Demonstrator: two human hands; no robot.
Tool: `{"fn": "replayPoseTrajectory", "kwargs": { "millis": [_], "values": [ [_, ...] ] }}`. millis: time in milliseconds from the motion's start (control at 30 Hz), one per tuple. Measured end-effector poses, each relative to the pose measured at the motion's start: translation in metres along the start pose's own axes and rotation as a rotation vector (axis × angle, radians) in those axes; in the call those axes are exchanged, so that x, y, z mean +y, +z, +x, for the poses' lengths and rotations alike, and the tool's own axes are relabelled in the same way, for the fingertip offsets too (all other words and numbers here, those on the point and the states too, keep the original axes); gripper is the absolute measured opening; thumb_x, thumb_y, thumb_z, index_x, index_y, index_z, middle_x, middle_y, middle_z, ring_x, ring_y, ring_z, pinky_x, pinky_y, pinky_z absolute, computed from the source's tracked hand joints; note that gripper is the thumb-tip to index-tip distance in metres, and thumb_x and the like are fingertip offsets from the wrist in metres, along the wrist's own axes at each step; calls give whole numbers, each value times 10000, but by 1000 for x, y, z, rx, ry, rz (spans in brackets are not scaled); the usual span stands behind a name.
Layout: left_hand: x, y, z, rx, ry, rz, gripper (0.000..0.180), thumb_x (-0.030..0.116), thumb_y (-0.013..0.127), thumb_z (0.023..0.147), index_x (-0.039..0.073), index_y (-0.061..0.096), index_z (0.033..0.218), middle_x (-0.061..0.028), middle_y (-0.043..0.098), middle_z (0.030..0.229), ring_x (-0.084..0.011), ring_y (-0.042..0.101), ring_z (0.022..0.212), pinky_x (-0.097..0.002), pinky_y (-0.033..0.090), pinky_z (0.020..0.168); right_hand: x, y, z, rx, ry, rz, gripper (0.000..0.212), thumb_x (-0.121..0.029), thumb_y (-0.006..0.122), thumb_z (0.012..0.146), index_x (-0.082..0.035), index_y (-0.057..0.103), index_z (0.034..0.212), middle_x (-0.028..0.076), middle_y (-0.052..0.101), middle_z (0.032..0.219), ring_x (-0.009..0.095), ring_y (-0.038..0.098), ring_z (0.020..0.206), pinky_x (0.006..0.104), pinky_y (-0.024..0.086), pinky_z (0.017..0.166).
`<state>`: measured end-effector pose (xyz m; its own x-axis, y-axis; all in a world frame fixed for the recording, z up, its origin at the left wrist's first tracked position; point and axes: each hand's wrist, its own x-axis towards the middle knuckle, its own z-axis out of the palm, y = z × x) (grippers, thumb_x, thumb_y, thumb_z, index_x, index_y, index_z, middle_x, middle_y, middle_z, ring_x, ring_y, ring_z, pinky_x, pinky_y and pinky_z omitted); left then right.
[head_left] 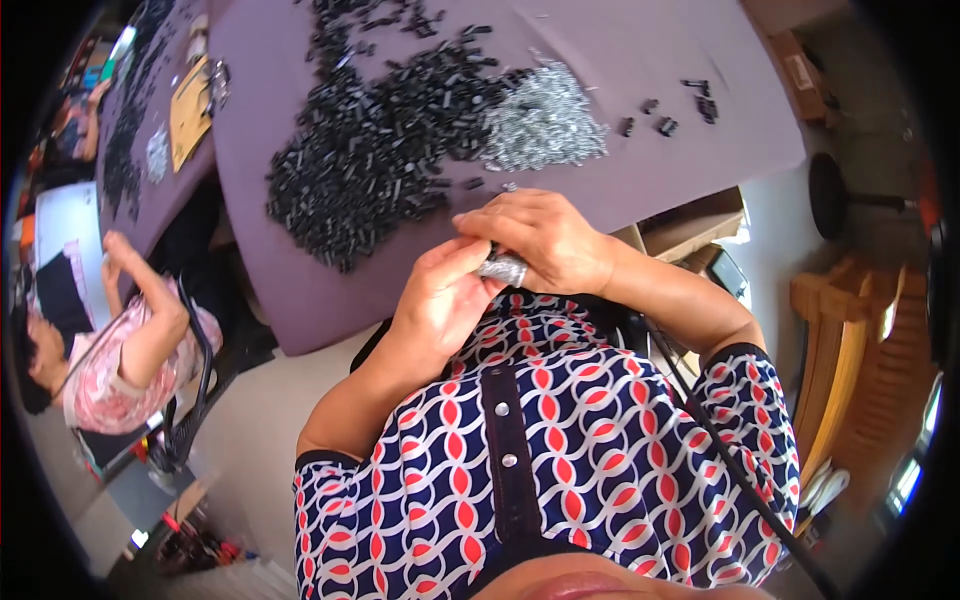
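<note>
My left hand [428,298] and my right hand [548,238] meet just beyond the near edge of the cloth-covered table, in front of my body. Both are closed, with a small shiny silver-grey cylindrical piece [503,268] between them. A bit of something dark shows at its upper end, mostly covered by my fingers. Right behind my hands lies a heap of small silver metal pieces [545,118]. To its left spreads a large pile of short black pieces [370,150], likely plastic.
Several loose black pieces [664,125] lie on the right of the mauve table [690,60]. Open cardboard boxes [695,225] stand below its right edge. At left, a seated co-worker [135,345] in pink works by another table. Stacked brown boards [835,370] stand at far right.
</note>
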<state>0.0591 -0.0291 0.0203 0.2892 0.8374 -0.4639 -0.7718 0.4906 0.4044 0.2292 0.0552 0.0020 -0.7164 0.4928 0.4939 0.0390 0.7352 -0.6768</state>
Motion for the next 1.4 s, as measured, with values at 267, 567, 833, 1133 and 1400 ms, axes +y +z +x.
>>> {"fn": "replayPoseTrajectory", "kwargs": {
  "millis": [267,567,833,1133,1400],
  "values": [
    [8,-7,17,-63,180,714,237,82,596,1007,-32,660,1205,-108,652,1199,-157,621,1102,-289,503,947,-7,-40,-14,14,92,-299,491,-267,757,831,-47,640,1255,165,554,1419,376,517,1322,489,442,1055],
    [22,-14,15,88,468,953,286,56,602,1007,-32,620,1279,-89,689,1135,-120,624,1050,-256,478,960,52,-109,-64,223,522,-756,438,18,703,682,-68,666,1110,85,609,1330,356,474,1340,446,431,1088],
    [24,-22,21,129,547,1032,256,44,646,968,-16,662,1215,-78,697,1073,-124,645,997,-253,505,873,69,-129,-74,254,528,-704,312,9,713,712,-37,670,1018,91,654,1225,333,535,1278,424,458,1058],
    [36,-1,51,48,1032,2077,184,100,723,832,55,678,1005,-89,624,986,-308,596,909,-401,511,794,83,-157,-90,367,724,-741,658,38,684,756,-137,570,1380,104,596,1356,313,483,1344,395,418,1116],
    [38,1,37,69,1036,1888,115,44,674,862,38,639,972,-106,648,954,-340,607,896,-399,506,796,18,-98,-55,219,240,-661,466,72,718,648,-59,713,1095,130,588,1342,360,535,1269,446,487,1019]
  ]
}}
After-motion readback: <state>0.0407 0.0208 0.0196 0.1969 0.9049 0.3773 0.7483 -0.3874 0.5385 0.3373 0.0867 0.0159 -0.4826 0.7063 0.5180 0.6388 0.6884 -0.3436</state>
